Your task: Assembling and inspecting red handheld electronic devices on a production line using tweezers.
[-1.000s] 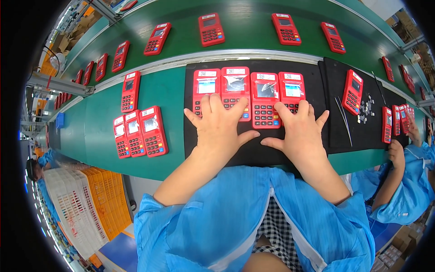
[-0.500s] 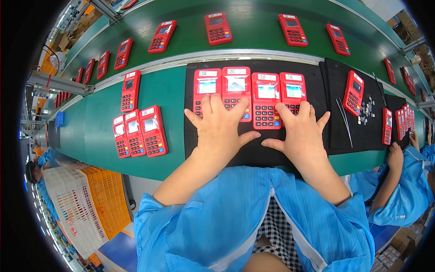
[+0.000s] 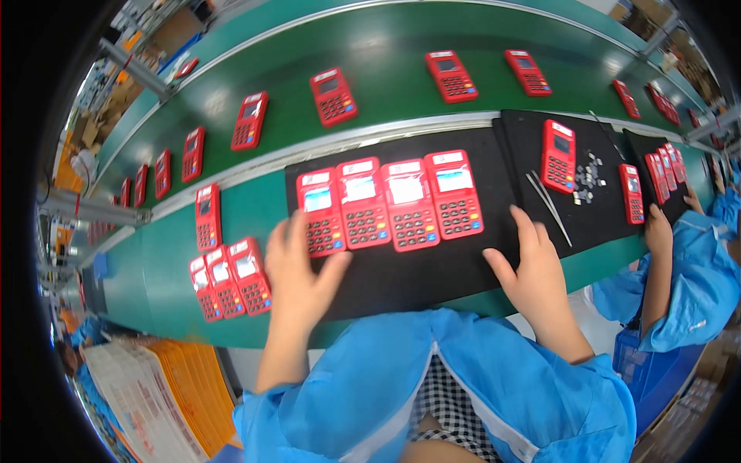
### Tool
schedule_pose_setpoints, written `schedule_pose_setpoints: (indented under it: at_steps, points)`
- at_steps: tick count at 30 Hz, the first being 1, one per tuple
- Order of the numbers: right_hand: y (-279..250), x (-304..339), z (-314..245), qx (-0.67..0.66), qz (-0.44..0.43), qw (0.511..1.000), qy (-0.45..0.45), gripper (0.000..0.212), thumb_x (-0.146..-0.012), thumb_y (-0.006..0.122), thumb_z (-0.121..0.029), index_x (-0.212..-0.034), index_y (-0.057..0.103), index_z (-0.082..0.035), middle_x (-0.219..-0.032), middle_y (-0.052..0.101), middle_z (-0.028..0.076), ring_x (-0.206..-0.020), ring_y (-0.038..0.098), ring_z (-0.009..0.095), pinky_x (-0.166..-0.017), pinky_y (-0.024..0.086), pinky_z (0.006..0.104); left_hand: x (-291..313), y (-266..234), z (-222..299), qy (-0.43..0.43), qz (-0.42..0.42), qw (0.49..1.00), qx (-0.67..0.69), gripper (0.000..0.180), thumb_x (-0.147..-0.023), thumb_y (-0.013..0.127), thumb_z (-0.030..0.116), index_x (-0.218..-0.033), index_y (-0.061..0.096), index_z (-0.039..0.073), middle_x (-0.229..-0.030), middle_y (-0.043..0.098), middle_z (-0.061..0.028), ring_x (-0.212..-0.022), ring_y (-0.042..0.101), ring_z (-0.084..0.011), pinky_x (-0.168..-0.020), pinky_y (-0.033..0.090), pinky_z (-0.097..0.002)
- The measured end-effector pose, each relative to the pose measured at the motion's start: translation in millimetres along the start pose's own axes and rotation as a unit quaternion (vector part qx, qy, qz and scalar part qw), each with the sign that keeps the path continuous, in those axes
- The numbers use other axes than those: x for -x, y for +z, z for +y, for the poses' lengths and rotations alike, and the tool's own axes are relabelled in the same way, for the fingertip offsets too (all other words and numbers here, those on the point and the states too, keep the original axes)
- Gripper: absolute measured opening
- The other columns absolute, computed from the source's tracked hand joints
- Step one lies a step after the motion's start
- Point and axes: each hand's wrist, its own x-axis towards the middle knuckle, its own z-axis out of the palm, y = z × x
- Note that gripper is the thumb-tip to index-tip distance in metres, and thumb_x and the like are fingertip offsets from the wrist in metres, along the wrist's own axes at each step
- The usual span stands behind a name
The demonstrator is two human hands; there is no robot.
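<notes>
Four red card payment terminals stand side by side in a slightly stepped row on a black mat [image 3: 401,278], screens up; one is the leftmost payment terminal [image 3: 321,220]. My left hand [image 3: 299,270] is open, thumb and fingers apart, at that terminal's left edge; I cannot tell whether the fingertips touch it. My right hand [image 3: 534,266] is open over the mat, to the right of the rightmost payment terminal [image 3: 454,197], apart from it and holding nothing. Left of my left hand, three more red terminals [image 3: 251,278] lie close together on the green table, below a single terminal [image 3: 207,218].
Tweezers [image 3: 549,208], a red terminal [image 3: 559,157] and scattered small pieces [image 3: 590,181] lie on another black mat at right. Beyond a metal rail, a green belt [image 3: 378,69] carries spaced terminals. A co-worker's hand [image 3: 658,230] is at far right. Crates [image 3: 189,386] stand lower left.
Both hands have come off the row of terminals and spread apart, left hand leftward, right hand rightward. The four terminals now show fully. The view has also turned and shifted.
</notes>
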Motion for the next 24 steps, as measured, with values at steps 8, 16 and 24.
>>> schedule_pose_setpoints:
  at_steps: [8,16,24]
  points:
    - [23.2,3.9,7.4,0.020,-0.001,0.995,0.102,0.064,-0.085,0.064,-0.028,-0.128,0.039,0.013,-0.108,0.047,0.025,-0.088,0.060,0.039,-0.074,0.052,0.0400,0.3,-3.3,-44.0,-0.250,0.052,0.843,0.474,0.048,-0.094,0.052,0.016,-0.135,0.037,-0.003,-0.118,0.058,-0.0149,-0.099,0.060,-0.0207,-0.088,0.047,-0.0304]
    - [35.7,3.0,13.7,0.031,0.013,0.999,0.010,0.071,-0.083,0.067,-0.034,-0.129,0.039,0.011,-0.106,0.048,0.022,-0.094,0.056,0.036,-0.077,0.051,0.0400,17.1,-13.5,-59.7,-0.242,0.005,0.816,0.525,0.021,-0.097,0.046,0.013,-0.112,0.053,0.000,-0.103,0.064,-0.0077,-0.091,0.061,-0.0137,-0.081,0.048,-0.0268]
    - [24.3,-18.7,10.6,0.020,-0.010,0.998,0.064,0.066,-0.076,0.074,-0.038,-0.117,0.050,0.008,-0.092,0.057,0.018,-0.079,0.062,0.031,-0.071,0.052,0.0377,22.5,-11.7,-85.8,-0.245,0.085,0.874,0.410,0.028,-0.096,0.048,0.012,-0.120,0.052,-0.002,-0.107,0.063,-0.0080,-0.096,0.058,-0.0136,-0.086,0.044,-0.0257]
